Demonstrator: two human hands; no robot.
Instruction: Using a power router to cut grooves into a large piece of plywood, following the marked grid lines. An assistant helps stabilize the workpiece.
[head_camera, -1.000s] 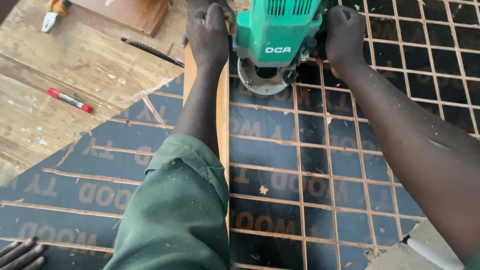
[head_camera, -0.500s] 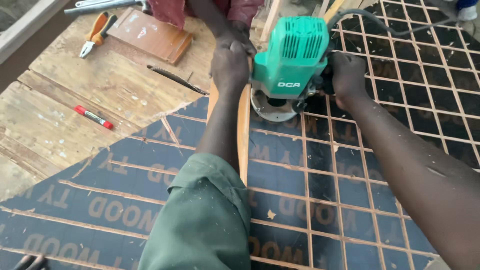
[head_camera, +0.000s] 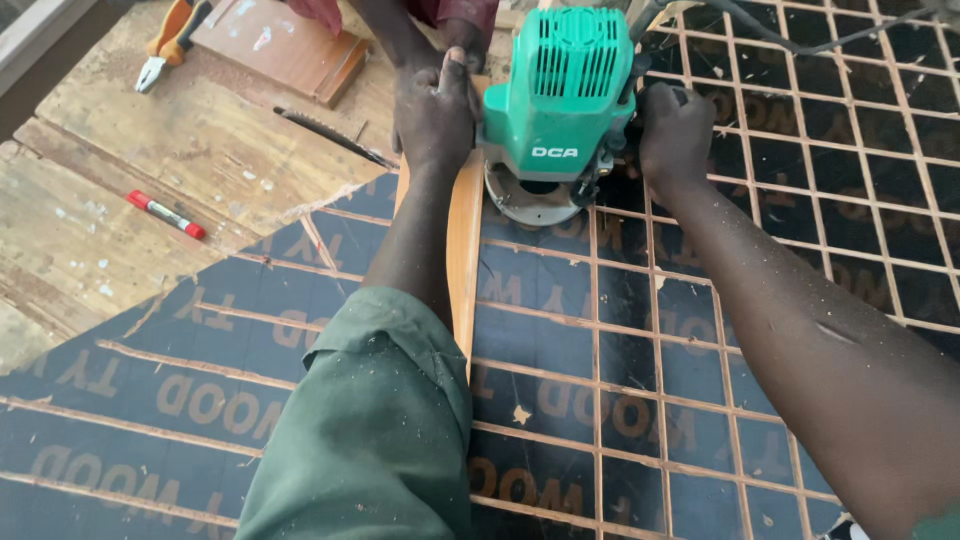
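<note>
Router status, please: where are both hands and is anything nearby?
Left hand and right hand gripping green router on grooved dark board. Wooden guide strip alongside.

The green router (head_camera: 562, 100) stands upright on the dark plywood sheet (head_camera: 640, 400), its vented top towards the camera and its round metal base flat on the board. It sits near the sheet's far edge, right beside a pale wooden strip (head_camera: 464, 260) that runs along its left side. The sheet is dark and film-faced, cut all over with shallow light grooves forming a grid of squares; sawdust specks lie on it
</note>
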